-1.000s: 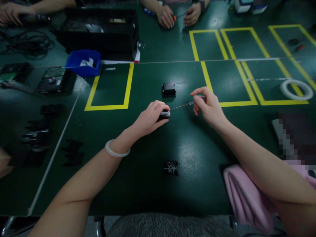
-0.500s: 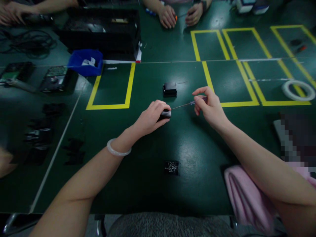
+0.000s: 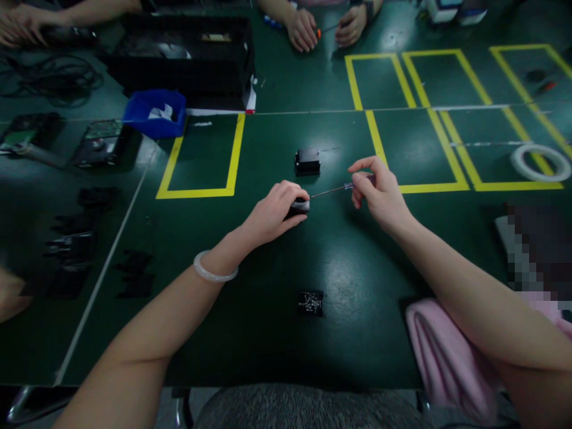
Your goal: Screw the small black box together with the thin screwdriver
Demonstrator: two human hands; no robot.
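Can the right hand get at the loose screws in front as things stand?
Probably yes: nothing visible stands between the right hand and the screws. But its grip is on the screwdriver, so picking one up would likely mean shifting that first.

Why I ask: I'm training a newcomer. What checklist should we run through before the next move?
1. Left hand holds the part: ok, fingers around it.
2. Right hand holds the screwdriver: ok, by its handle.
3. Screwdriver reaches the part: ok, it appears to meet the right end.
4. Screwdriver seated: cannot tell, too small to see.
5. Screws together: ok, in one cluster, apart from both hands.
6. Block out of the way: ok, beyond the screwdriver.
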